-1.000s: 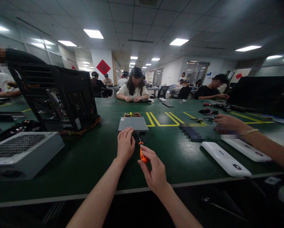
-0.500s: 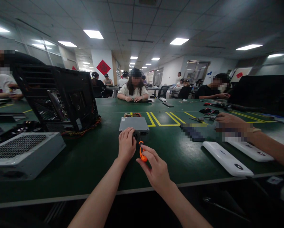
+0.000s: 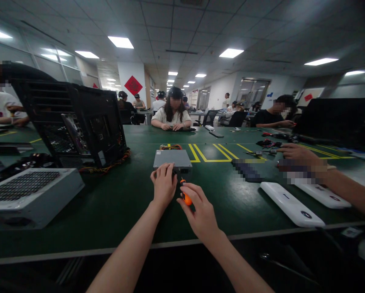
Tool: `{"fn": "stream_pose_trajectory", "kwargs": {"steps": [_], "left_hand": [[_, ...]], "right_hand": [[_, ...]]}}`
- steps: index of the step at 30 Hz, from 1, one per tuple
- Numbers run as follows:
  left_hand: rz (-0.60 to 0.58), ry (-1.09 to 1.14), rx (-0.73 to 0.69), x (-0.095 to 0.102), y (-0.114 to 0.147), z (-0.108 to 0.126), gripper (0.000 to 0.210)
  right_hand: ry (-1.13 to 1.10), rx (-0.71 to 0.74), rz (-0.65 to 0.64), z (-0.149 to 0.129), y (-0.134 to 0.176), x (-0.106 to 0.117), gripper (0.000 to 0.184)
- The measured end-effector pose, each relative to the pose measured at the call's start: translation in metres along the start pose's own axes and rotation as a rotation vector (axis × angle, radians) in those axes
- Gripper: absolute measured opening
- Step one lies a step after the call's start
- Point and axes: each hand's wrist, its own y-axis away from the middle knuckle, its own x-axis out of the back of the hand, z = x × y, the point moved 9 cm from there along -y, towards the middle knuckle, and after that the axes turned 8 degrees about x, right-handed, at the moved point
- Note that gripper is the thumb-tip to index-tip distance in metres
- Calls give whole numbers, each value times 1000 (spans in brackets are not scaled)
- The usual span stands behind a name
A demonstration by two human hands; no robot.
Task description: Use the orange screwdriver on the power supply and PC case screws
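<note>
1. Here's the green table (image 3: 231,207), carrying it all.
2. Black, open-sided computer case (image 3: 89,122), standing left of the small grey metal power-supply box (image 3: 172,156).
3. That box sits on the table, top panel on, so it looks unopened.
4. Left hand (image 3: 164,186): fingers draped over the box's near edge, grip unclear.
5. Right hand (image 3: 200,211): gripping an orange-and-black screwdriver (image 3: 187,199), tip by the box's near face; work looks unfinished, screws left can't be counted.

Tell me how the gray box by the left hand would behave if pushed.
The gray box looks like rigid metal, so it would probably not flex. Lying broad and flat on the green table, it seems likelier to slide than tip. The cables behind it look floppy and may trail.
</note>
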Motion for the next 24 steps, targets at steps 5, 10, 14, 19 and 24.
{"fn": "stream_pose_trajectory", "kwargs": {"steps": [5, 10, 14, 19, 24], "left_hand": [[-5, -56, 85, -4, -5, -3, 31], [-21, -73, 113, -6, -8, -4, 29], [-4, -62, 126, -5, -9, -3, 26], [0, -53, 151, -5, -10, -3, 25], [4, -52, 139, -5, -9, -3, 24]], "right_hand": [[164, 21, 20, 4, 4, -1, 15], [171, -15, 37, 9, 2, 2, 9], [186, -71, -121, 6, 2, -7, 20], [397, -18, -130, -4, -1, -2, 21], [504, -133, -147, 9, -3, 3, 9]]}}
